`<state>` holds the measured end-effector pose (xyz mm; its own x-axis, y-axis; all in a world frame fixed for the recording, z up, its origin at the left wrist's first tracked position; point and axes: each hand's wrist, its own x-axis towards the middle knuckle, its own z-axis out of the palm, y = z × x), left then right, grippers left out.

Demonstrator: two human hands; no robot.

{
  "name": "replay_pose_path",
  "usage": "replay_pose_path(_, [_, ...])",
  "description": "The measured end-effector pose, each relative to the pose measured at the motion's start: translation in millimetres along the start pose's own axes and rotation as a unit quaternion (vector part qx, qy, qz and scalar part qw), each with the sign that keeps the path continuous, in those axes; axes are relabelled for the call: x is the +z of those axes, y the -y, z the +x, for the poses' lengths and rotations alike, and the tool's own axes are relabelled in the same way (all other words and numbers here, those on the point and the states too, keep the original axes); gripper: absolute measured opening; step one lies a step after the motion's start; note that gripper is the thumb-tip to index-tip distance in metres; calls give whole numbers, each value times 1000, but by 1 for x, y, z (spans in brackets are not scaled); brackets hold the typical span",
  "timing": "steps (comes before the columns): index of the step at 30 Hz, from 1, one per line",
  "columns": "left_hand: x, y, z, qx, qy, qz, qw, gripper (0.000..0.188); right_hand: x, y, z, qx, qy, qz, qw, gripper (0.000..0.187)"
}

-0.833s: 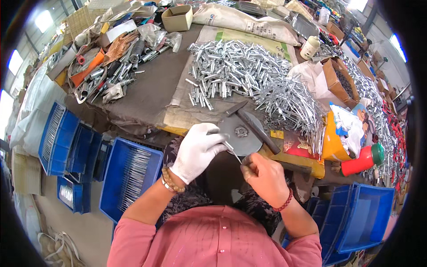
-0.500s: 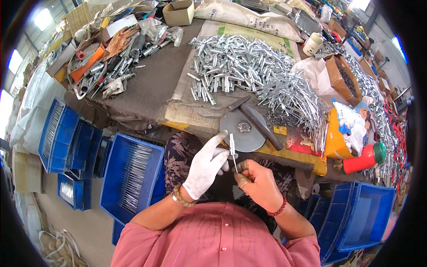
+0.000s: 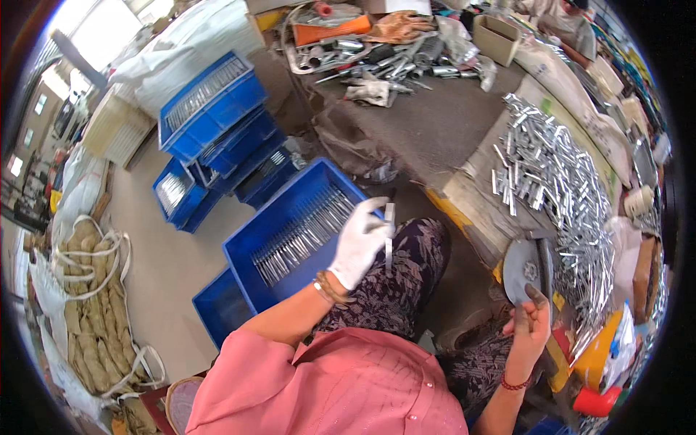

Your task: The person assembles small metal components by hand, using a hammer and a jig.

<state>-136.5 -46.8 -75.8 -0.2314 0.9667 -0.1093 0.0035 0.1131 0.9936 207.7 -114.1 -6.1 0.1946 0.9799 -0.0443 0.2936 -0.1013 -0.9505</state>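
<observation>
My left hand (image 3: 360, 243), in a white glove, grips a silvery metal sleeve with a thin rod (image 3: 389, 230), held upright above my left thigh. It is beside the right edge of a blue plastic bin (image 3: 235, 250), where rows of similar slim metal pieces (image 3: 304, 235) lie side by side. My bare right hand (image 3: 531, 322) is at the bench edge with thumb and forefinger apart and nothing visible between them. Its fingertips are close to a round grey metal disc (image 3: 516, 272). A hammer (image 3: 540, 235) lies along the disc, partly hidden.
Loose metal sleeves (image 3: 551, 159) and thin rods (image 3: 591, 290) are heaped on the bench. More blue bins (image 3: 250, 94) are stacked beyond the near one. Mixed metal parts and an orange glove (image 3: 399, 27) lie at the back. Another person (image 3: 569, 29) is at the far right.
My view has swung left. My left hand has carried the sleeve and rod away from my right hand, leftward to the bin. My right hand has let go of the rod and its fingers have parted.
</observation>
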Motion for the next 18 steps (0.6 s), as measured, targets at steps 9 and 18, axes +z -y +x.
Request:
replay_pose_path(9, [-188, 235, 36, -146, -288, 189, 928, 57, 3, -5, 1, 33, -43, 30, 998, 36])
replay_pose_path(18, [-206, 231, 65, -191, -279, 252, 907, 51, 2, -6, 3, 29, -49, 26, 998, 37])
